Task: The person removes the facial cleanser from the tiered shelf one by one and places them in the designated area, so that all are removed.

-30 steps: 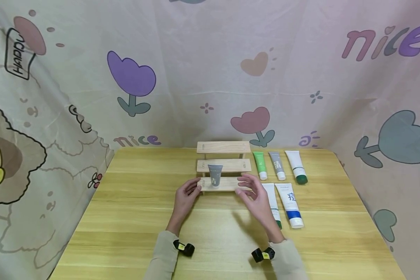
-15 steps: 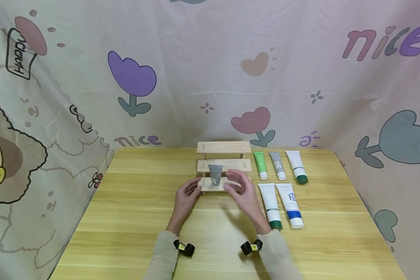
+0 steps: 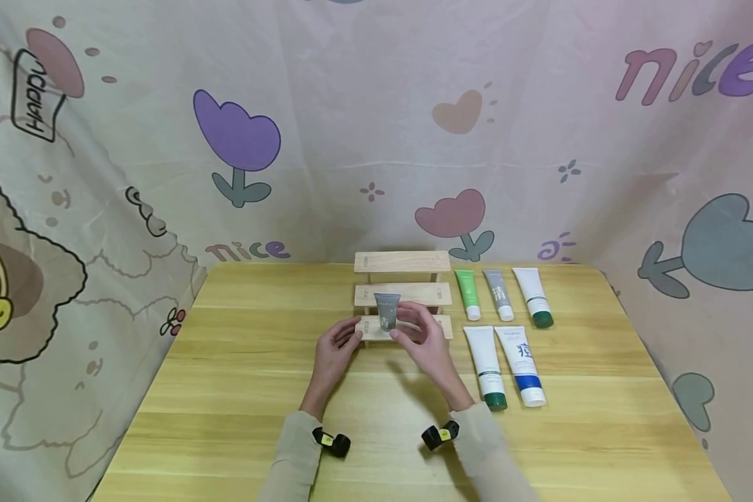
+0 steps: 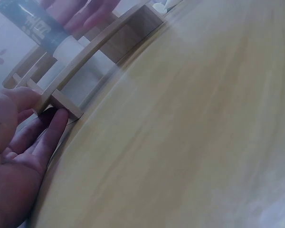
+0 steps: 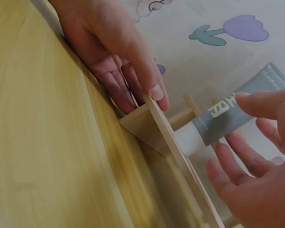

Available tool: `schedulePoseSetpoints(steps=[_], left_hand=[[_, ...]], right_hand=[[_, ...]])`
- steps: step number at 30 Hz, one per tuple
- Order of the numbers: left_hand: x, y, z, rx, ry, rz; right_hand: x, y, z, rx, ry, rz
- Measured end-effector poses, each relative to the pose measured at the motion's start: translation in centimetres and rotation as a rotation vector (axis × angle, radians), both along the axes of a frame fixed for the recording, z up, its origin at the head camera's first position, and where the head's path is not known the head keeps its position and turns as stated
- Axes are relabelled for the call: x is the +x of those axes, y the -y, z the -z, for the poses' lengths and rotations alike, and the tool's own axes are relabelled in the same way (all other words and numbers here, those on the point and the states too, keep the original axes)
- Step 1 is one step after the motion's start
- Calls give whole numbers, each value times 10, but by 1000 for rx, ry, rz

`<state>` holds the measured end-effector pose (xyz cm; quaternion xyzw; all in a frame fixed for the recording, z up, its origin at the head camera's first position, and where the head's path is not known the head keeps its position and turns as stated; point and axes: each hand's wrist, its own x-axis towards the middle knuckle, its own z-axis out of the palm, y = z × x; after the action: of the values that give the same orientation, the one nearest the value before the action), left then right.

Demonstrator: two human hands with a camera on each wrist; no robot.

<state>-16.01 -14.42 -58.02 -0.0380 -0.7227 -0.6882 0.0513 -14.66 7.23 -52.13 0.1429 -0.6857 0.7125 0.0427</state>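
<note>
A small grey tube (image 3: 387, 312) stands upright on its white cap on the lowest step of a three-step wooden rack (image 3: 401, 262). Around the left end of that step, the left hand (image 3: 335, 352) has its thumb on top and fingers below. In the right wrist view, the right hand (image 5: 261, 166) has its thumb over the front of the tube (image 5: 228, 114) and its fingers at the rear side; the index finger is partly hidden. The left wrist view shows the left hand (image 4: 19, 147) gripping the rack's step (image 4: 80, 56).
Right of the rack lie a green tube (image 3: 468, 294), another grey tube (image 3: 498, 295) and a white tube with a green cap (image 3: 532, 296). Nearer are a second green-capped tube (image 3: 486, 366) and a blue-banded tube (image 3: 521, 366). A patterned cloth (image 3: 326, 125) hangs behind the table (image 3: 238, 390).
The right hand has moved left from the step's right end to the standing grey tube. The left hand has stayed at the left end of the rack.
</note>
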Motion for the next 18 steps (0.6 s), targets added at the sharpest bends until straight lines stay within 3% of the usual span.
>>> schedulePoseSetpoints(steps=[18], left_hand=[[0, 0, 0, -14, 7, 3]], right_hand=[[-10, 15, 4, 36, -9, 71]])
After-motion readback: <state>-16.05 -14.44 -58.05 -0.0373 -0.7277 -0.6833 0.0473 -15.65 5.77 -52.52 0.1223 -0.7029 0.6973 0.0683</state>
